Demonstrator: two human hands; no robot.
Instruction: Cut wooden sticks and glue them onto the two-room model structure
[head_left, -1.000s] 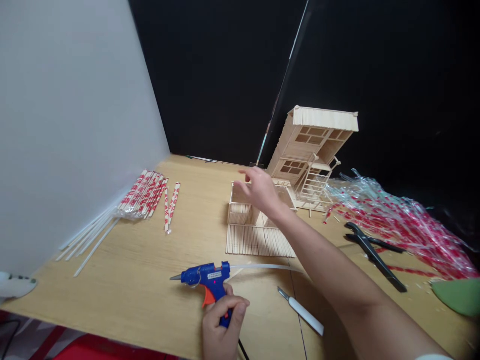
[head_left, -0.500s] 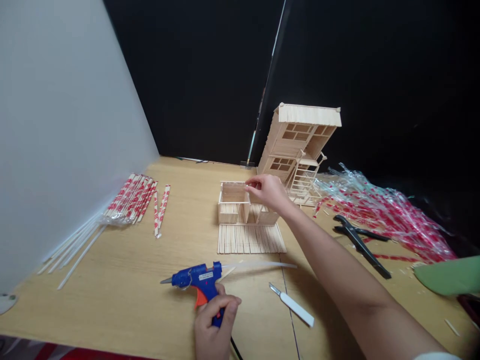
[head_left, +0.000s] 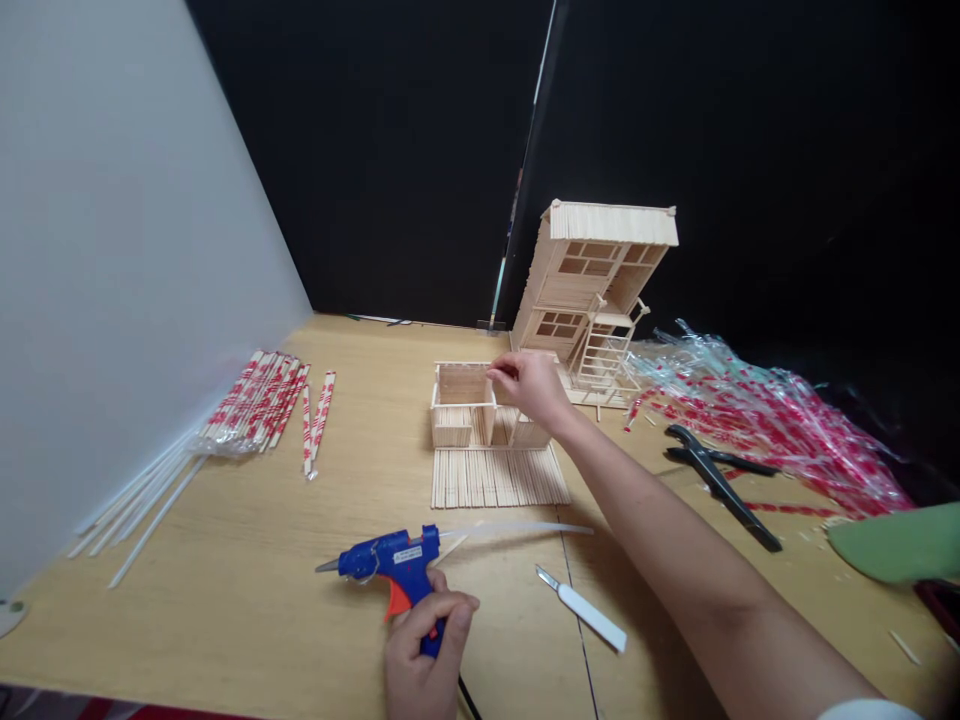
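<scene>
My left hand point(head_left: 429, 640) is closed round the handle of a blue hot glue gun point(head_left: 401, 560), whose nozzle points left. A clear glue stick point(head_left: 517, 527) trails out of its back end. My right hand point(head_left: 531, 385) reaches over a small unroofed house model point(head_left: 454, 428) made of thin wooden sticks. Its thumb and fingertips are pinched together at the top of the model's inner wall; whatever is between them is too small to make out. The hand hides part of the right-hand room. In front of the rooms spreads a stick floor point(head_left: 499, 478).
Behind stands a taller stick house point(head_left: 600, 270) with a ladder. A white-handled craft knife point(head_left: 592, 617) lies in front. To the right are black pliers point(head_left: 724, 485), crumpled wrappers point(head_left: 757, 430) and a green object point(head_left: 892, 545). Wrapped chopsticks point(head_left: 259, 400) and glue sticks point(head_left: 146, 490) lie left.
The view has shifted slightly, so everything sits a little further left. My right fingertips stay at the model's inner wall, and my left hand keeps hold of the glue gun.
</scene>
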